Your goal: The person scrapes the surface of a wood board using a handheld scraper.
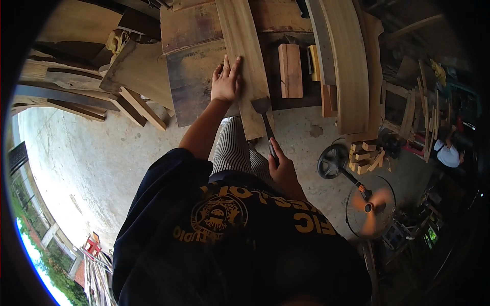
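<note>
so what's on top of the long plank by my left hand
Your left hand lies partly on the plank, and the blade of the scraper in your right hand appears to rest there. The wood beneath both is hidden.

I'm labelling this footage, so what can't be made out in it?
All in the head view:
Plank's far end: cut off by the top edge.
Scraper's handle end: hidden by the right hand.
Left hand's palm: faces down, hidden by the hand itself.
Fan's blade shape: blurred by spinning.
Distant person's actions: too small and dim.
</note>
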{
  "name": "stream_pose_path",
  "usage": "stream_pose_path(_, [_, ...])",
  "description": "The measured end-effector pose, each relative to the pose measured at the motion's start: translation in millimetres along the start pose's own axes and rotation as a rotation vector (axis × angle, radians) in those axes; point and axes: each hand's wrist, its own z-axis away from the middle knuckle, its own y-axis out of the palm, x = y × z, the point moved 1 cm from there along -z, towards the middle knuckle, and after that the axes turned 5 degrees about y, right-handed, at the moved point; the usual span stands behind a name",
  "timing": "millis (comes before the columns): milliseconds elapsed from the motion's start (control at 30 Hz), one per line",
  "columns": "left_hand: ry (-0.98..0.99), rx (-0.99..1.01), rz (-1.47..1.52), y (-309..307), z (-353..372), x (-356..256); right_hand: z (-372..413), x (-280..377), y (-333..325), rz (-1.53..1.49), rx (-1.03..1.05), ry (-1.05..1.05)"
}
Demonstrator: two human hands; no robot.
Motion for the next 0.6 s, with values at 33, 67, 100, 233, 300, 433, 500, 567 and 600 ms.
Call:
stream_pose_path(33, [-0.003, 0.01, -0.017, 0, 0, 0, 11, -4, -1, 0.001, 0.003, -0.002])
stream_pose_path(67, [-0.008, 0.02, -0.034, 0, 1, 0, 21, -9, -2, 0.005, 0.004, 0.015])
stream_pose_path(100, [-0.012, 0.021, -0.035, 0, 2, -1, 30, -13, -4, 0.007, 0.005, 0.034])
stream_pose_path(233, [-0.01, 0.012, -0.041, -3, -1, -3, 46, -20, -11, -0.007, 0.048, 0.103])
stream_pose_path(300, [-0.018, 0.01, -0.015, -2, 0, -2, 51, -19, -12, -0.068, -0.067, 0.084])
stream_pose_path(433, [0.011, -0.065, -0.01, 0, 2, -3, 74, -8, -21, -0.134, -0.243, 0.076])
stream_pose_path(500, [0.033, -0.084, -0.016, 1, 1, -2, 85, -7, -26, -0.177, -0.297, 0.207])
stream_pose_path(567, [0.062, -0.076, 0.013, 0, 0, -3, 96, -27, -19, -0.194, -0.387, 0.147])
stream_pose_path(600, [0.056, 0.051, -0.152, -3, -1, -11, 99, -41, -15, -0.176, -0.458, 0.085])
